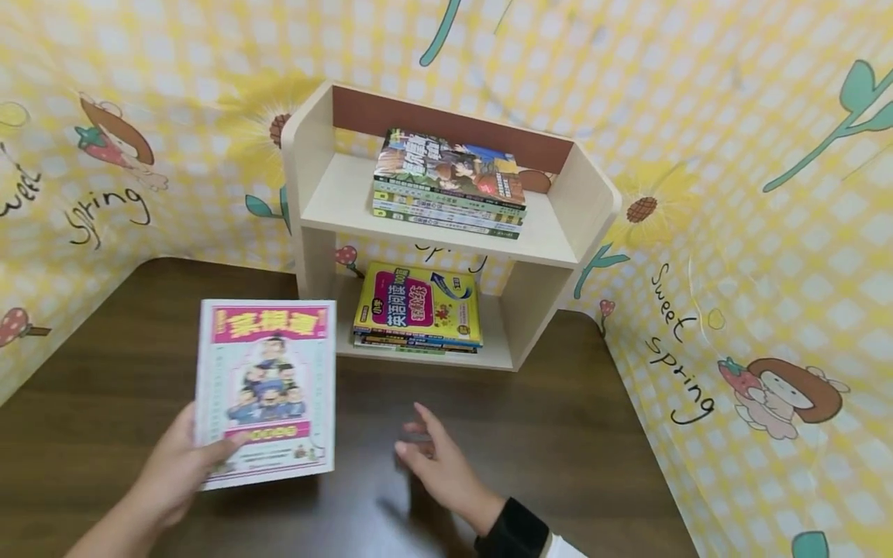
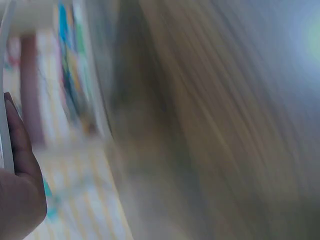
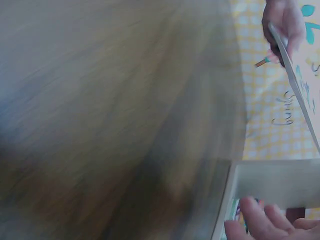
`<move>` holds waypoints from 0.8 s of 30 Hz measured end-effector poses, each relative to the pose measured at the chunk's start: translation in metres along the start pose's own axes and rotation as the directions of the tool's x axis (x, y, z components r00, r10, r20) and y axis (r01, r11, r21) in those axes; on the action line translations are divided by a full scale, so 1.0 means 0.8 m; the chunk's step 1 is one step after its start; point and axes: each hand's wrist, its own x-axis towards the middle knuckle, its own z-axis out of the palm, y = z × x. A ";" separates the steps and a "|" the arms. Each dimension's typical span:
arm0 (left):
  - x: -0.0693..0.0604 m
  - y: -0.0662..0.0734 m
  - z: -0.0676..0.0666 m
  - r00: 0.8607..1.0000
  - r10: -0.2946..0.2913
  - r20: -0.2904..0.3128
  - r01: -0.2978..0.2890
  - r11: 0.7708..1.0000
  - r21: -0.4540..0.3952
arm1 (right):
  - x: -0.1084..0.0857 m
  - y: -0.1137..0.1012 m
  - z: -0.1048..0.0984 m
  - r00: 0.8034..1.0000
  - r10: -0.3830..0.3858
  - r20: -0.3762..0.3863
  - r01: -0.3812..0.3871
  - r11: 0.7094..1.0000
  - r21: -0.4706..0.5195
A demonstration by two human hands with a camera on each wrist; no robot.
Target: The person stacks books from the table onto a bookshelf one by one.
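My left hand (image 1: 183, 457) grips a book (image 1: 268, 387) by its lower left corner, thumb across the front cover and the other fingers behind it. The cover is pale blue and white with a pink title band and cartoon figures. In the left wrist view the left hand (image 2: 22, 185) shows at the edge, fingers against the book's back. My right hand (image 1: 446, 469) hovers over the table with its fingers loosely bent, holding nothing, to the right of the book. The right wrist view shows the fingers (image 3: 262, 217) of that hand in front of the shelf.
A small two-tier white shelf (image 1: 321, 186) stands at the back of the brown table (image 1: 558, 434). Its upper tier bears a stack of comic-style books (image 1: 446, 182); below lies a stack topped by a yellow book (image 1: 418, 306). Yellow checked cloth (image 1: 767, 271) surrounds the table.
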 end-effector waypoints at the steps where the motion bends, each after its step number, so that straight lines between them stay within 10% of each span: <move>1: 0.003 0.002 0.020 1.000 -0.013 0.009 0.013 1.000 0.011 | 0.002 -0.004 0.000 1.000 0.017 0.007 -0.017 0.999 0.036; 11: 0.007 -0.006 0.157 0.979 -0.202 -0.034 0.202 0.979 0.012 | 0.002 0.001 0.003 0.993 0.065 -0.099 -0.027 0.940 0.340; 18: 0.007 -0.015 0.183 0.969 -0.246 0.003 0.245 0.964 -0.100 | 0.011 0.007 -0.012 0.975 0.142 -0.173 -0.073 0.932 0.356; 24: 0.012 -0.007 0.172 0.966 -0.245 0.089 0.257 0.949 -0.183 | 0.009 0.012 -0.025 0.977 0.150 -0.150 -0.087 0.927 0.364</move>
